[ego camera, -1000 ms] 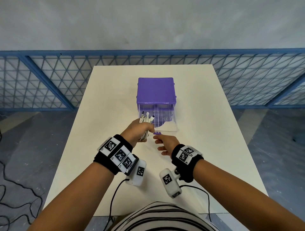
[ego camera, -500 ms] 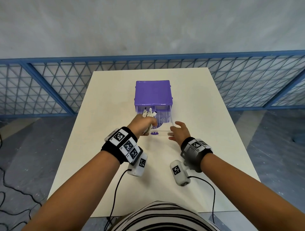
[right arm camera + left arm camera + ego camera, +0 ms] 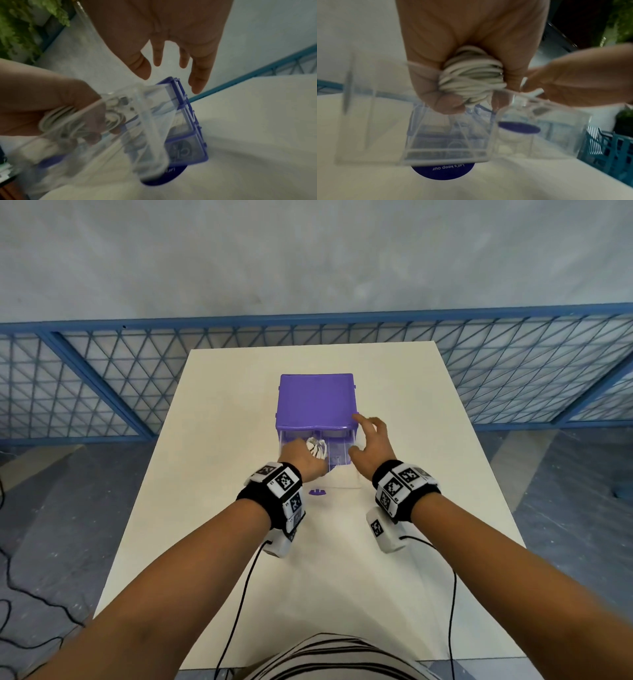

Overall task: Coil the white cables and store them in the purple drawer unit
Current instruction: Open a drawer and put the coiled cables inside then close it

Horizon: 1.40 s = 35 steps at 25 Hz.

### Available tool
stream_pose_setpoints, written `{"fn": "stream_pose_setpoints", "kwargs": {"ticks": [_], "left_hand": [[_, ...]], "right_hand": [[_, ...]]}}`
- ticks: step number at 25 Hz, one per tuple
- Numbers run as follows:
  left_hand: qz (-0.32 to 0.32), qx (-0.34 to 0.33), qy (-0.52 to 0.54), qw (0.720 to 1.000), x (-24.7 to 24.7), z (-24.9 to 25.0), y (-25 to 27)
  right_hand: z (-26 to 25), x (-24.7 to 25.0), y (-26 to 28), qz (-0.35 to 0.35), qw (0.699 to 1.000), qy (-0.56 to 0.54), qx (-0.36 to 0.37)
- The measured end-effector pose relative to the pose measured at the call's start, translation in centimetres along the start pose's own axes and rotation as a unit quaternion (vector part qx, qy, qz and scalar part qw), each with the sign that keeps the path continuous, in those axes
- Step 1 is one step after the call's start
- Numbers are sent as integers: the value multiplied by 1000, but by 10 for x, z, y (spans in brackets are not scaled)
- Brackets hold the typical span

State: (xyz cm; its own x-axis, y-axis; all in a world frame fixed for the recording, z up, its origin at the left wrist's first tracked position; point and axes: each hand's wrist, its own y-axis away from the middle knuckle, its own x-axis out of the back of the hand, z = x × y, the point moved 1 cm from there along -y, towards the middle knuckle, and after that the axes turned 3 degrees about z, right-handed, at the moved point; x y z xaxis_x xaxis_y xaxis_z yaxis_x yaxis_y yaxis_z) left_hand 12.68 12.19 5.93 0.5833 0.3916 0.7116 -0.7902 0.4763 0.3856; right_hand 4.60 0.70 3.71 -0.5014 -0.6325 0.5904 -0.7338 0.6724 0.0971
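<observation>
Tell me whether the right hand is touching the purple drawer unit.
Cannot tell. In the right wrist view the right hand is open above the drawer unit, but neither contact nor gap shows plainly.

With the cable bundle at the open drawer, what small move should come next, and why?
Probably lower and release: the left hand grips the coiled white cables inside the pulled-out clear drawer, while the open right hand hovers beside the purple drawer unit.

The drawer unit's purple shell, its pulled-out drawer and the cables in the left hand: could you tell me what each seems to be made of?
Shell: looks like opaque moulded plastic with a slight sheen, judging by its even colour and ribbed edges.
Drawer: probably clear, glossy plastic; the table shows through its walls.
Cables: white, matte, seemingly rubbery jackets, bent into tight loops in the left hand.
</observation>
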Motion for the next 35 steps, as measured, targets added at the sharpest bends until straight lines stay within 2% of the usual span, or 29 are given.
{"fn": "stream_pose_setpoints", "kwargs": {"ticks": [3,6,8,11,16,22,27,33,35], "left_hand": [[6,14,-27,1000,-11,-2,-14],[7,35,-91,995,-19,-1,-26],[30,52,-68,996,-22,0,-31],[72,72,-34,994,-28,4,-38],[132,159,31,978,-40,15,-41],[192,149,95,965,-44,16,-49],[183,132,68,972,-46,11,-50],[135,170,29,976,-43,18,-55],[116,169,50,977,-40,23,-53]], "right_hand": [[-9,-2,-26,-56,990,116,50],[-13,-5,-45,-142,956,242,83],[-11,-6,-48,-167,950,253,79],[-10,-7,-49,-143,959,225,92],[-8,-5,-49,-126,967,200,92],[-5,-6,-47,-107,977,169,80],[-5,-6,-46,-106,976,172,84],[-4,-7,-49,-103,977,168,78],[-3,-8,-49,-100,979,161,75]]}}
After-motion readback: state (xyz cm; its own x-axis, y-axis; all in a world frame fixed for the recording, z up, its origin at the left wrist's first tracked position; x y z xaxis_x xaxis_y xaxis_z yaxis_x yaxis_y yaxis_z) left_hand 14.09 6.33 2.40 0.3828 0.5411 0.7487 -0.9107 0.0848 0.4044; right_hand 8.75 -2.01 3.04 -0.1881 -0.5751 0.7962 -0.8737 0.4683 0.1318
